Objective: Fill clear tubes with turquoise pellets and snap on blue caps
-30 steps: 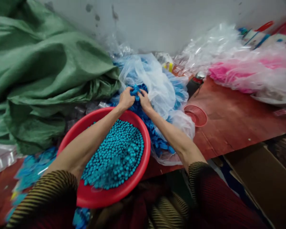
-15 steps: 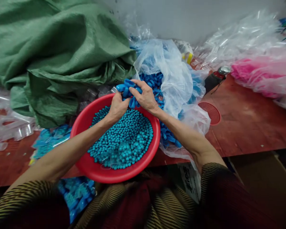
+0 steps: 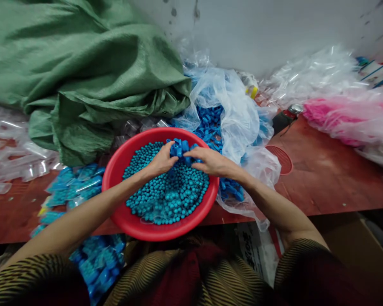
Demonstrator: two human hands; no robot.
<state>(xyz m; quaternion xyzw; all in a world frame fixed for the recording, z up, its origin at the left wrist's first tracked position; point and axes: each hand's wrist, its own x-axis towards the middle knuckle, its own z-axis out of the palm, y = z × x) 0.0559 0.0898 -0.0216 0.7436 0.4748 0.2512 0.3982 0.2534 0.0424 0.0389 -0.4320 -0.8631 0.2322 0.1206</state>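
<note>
A red basin (image 3: 161, 236) holds many small turquoise beads (image 3: 153, 187). Over the far part of the beads is a clump of glossy blue plastic pieces (image 3: 180, 148), lying between my two hands. My left hand (image 3: 162, 161) touches the clump from the left, thumb and forefinger apart; its other fingers are hidden behind the pieces. On the right side, my right hand (image 3: 212, 161) has its fingers spread beside the pieces. More blue pieces (image 3: 209, 119) fill a thin translucent bag (image 3: 239, 114) just beyond the basin.
A large green woven sack (image 3: 115, 68) slumps at the back left. Clear plastic tubes (image 3: 22, 157) and filled turquoise packs (image 3: 75, 185) lie at left. At right are a round red mesh lid (image 3: 281, 159), a dark bottle (image 3: 285, 119) and bagged pink material (image 3: 341, 117).
Both hands have come down and nearer over the beads with the blue pieces. The right hand's fingers have spread and moved away from the left hand. The camera view has shifted slightly.
</note>
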